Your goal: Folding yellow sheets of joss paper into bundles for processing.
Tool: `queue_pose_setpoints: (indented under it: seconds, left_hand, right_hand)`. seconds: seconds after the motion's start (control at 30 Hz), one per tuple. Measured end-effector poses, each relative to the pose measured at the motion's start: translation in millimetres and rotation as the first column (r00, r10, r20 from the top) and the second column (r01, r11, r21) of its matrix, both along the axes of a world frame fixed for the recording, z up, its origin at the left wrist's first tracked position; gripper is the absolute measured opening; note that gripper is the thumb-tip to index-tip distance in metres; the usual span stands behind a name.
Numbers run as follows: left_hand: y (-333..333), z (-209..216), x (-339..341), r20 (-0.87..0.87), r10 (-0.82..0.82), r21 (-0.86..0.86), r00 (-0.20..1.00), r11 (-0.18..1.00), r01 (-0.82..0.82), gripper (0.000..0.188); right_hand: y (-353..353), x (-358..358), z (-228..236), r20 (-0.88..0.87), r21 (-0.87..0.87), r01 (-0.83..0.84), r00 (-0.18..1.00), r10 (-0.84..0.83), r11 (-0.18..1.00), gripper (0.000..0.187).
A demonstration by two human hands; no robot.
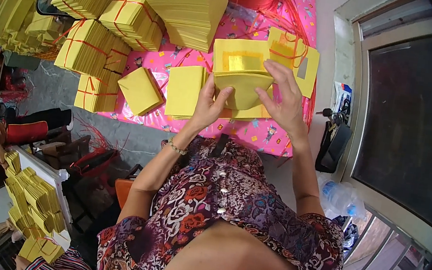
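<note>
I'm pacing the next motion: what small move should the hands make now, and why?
Probably bring the right hand in to steady the right side of the yellow sheets: its fingers are spread there, while the left hand grips the left side, thumb in front, and the front of the sheets looks curved rather than flat.

Bright light over the pink tablecloth (pixel 246 132), pale glare on its gloss, sheen on a gold square (pixel 243 62), near left dim, door frame (pixel 396 216) bowed at right, black fisheye rim
</note>
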State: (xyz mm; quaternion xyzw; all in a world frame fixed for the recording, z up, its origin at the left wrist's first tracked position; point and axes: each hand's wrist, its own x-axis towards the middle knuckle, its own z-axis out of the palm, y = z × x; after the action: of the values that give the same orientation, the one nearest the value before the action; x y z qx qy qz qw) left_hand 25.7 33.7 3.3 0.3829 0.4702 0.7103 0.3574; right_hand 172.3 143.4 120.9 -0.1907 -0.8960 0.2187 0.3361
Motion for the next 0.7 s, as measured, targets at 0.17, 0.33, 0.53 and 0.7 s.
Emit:
queue_pose_setpoints:
  seconds: [0.17, 0.33, 0.53, 0.7]
  left_hand:
    - [-3, 5, 2, -0.015, 0.000, 0.013, 1.000, 1.000, 0.001, 0.041]
    - [-4, 3, 0, -0.057, -0.015, 0.019, 0.998, 1.000, 0.016, 0.041]
    - [-7, -5, 2, -0.084, 0.010, 0.012, 0.996, 1.000, -0.009, 0.040]
    - [-9, 3, 2, -0.101, 0.024, 0.019, 0.995, 1.000, -0.023, 0.038]
  right_hand:
    - [5, 5, -4, 0.062, 0.183, -0.057, 0.997, 0.047, 0.981, 0.047]
    - [3, 7, -13, -0.015, 0.193, -0.027, 0.999, 0.030, 0.981, 0.049]
    - [-1, 11, -17, -0.052, 0.168, 0.007, 0.999, 0.002, 0.986, 0.052]
    - [-7, 11, -28, -0.168, -0.090, 0.015, 0.985, -0.030, 0.996, 0.056]
